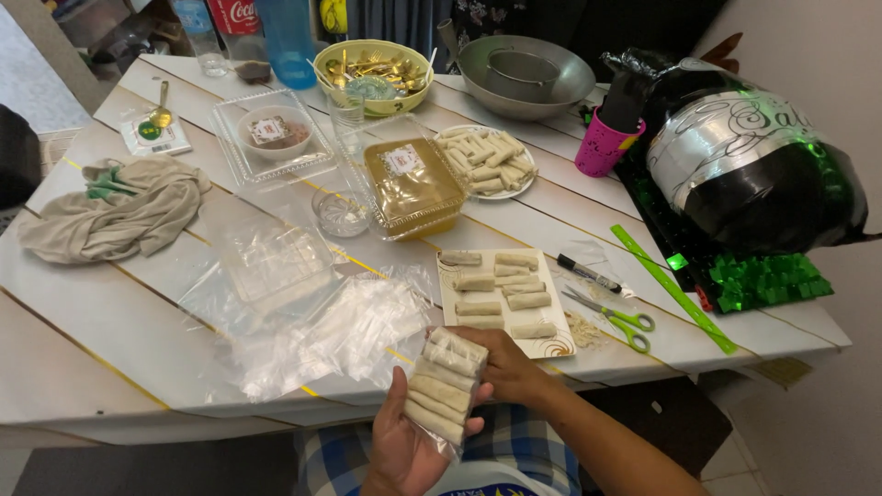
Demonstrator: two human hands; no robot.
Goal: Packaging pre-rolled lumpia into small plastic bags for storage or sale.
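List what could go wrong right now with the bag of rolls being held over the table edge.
1. The clear bag of rolls is held by the left hand and right hand past the table edge; a slip may drop it to the floor.
2. The rolls are stacked tight; squeezing might crush them.
3. Open scissors lie beside the rectangular plate, near the right forearm, which may brush them.

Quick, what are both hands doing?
Left hand: closed under the bag of spring rolls.
Right hand: closed on the bag's top end.
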